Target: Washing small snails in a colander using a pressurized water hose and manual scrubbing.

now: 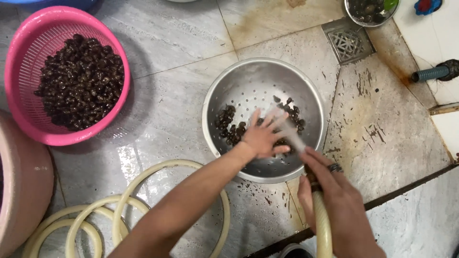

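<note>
Wet tiled floor, drain grate nr top-right edge. Pink basket w/ dark snails at top-left corner. Metal colander mid-floor, dark snails in its btm. Left hand inside, fingers spread over snails. Right hand at colander's lower-right rim, fingers wrapped tight round hose, spraying water.

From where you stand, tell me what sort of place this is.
Probably a tiled wash area for cleaning food: a floor drain, a hose spraying into a metal colander of dark shells, and a pink basket holding more.
</note>
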